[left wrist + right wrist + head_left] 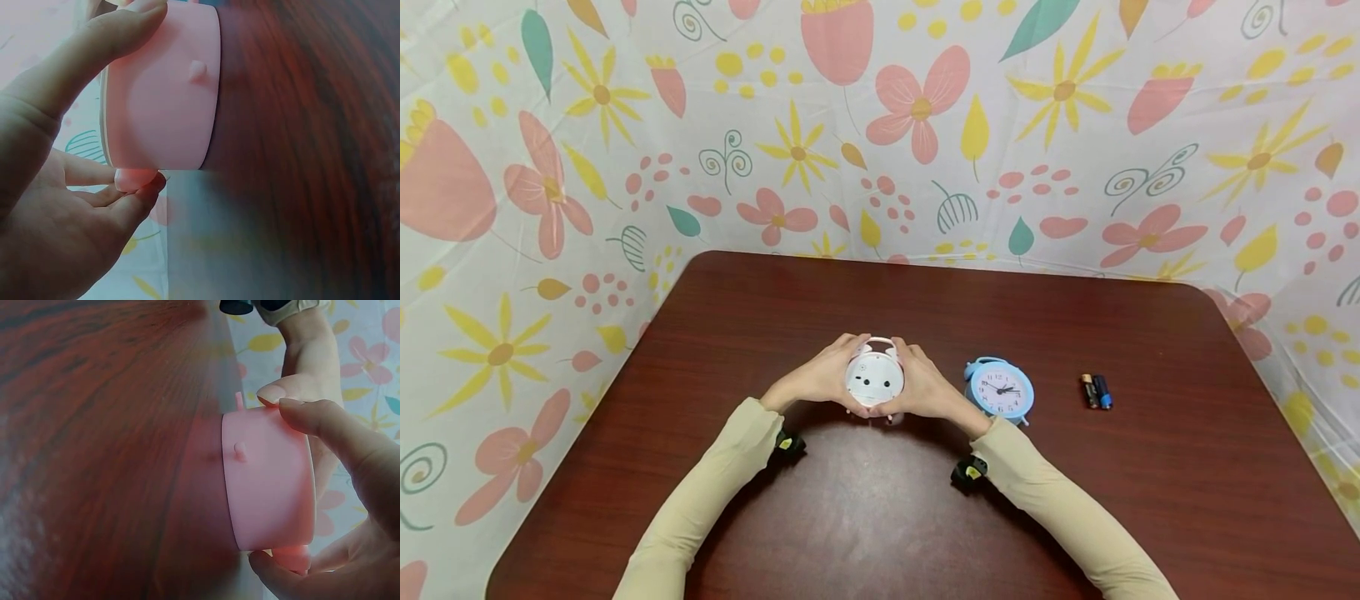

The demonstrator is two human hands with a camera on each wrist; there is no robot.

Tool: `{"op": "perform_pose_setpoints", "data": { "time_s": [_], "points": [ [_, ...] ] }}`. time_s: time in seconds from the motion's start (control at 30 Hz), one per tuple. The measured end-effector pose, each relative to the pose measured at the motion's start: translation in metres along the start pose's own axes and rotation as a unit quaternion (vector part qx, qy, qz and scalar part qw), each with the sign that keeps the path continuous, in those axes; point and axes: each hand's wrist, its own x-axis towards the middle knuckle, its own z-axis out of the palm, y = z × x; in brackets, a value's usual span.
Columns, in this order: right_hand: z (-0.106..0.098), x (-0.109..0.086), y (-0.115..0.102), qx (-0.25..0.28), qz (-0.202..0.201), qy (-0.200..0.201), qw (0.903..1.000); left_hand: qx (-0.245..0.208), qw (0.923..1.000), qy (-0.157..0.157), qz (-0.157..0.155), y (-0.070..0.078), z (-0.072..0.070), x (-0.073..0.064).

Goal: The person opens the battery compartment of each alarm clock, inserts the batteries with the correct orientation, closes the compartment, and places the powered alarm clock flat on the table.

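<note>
A pink alarm clock with a white back is held between both hands near the middle of the table. Its back, with small dark knobs, faces up in the head view. My left hand grips its left side, thumb on the near edge and fingers by the bells. The right hand holds the opposite side in the same way. In the left wrist view, the pink casing and a small foot show; the right wrist view shows the casing close to the tabletop. Its dial is hidden underneath.
A light blue alarm clock lies dial up, just beyond my right wrist. Farther right are two batteries, one black and copper, one blue. The dark wooden table meets a flower-printed cloth at the back.
</note>
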Motion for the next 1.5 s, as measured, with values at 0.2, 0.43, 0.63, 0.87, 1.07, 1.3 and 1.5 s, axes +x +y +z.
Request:
{"op": "perform_pose_setpoints", "data": {
  "time_s": [0.2, 0.43, 0.63, 0.87, 1.07, 1.3, 1.5],
  "points": [
    [0.0, 0.0, 0.002, -0.002, -0.005, 0.0, 1.0, -0.003, 1.0, 0.001, -0.001, 0.0, -0.001, -0.001],
    [0.0, -0.002, 0.004, 0.009, -0.02, -0.007, 0.9997, -0.018, 0.9998, -0.01, -0.001, 0.001, -0.001, -0.002],
    [0.001, -0.004, 0.0, 0.018, -0.016, 0.028, 0.9993, -0.01, 0.9997, -0.022, -0.004, 0.002, 0.001, -0.003],
    [-0.003, -0.002, -0.007, 0.026, -0.074, 0.164, 0.9833, 0.02, 0.9995, -0.023, -0.005, 0.003, 0.0, -0.004],
    [0.0, -0.003, -0.01, 0.04, -0.106, 0.147, 0.9826, 0.024, 0.9992, -0.03, -0.006, 0.004, -0.001, -0.004],
    [0.005, -0.003, -0.013, -0.014, -0.112, 0.094, 0.9892, 0.023, 0.9991, -0.033, 0.013, 0.007, -0.002, -0.004],
    [0.006, -0.003, -0.014, -0.03, -0.101, 0.076, 0.9916, 0.003, 0.999, -0.031, 0.032, 0.007, -0.002, -0.003]
  ]
}}
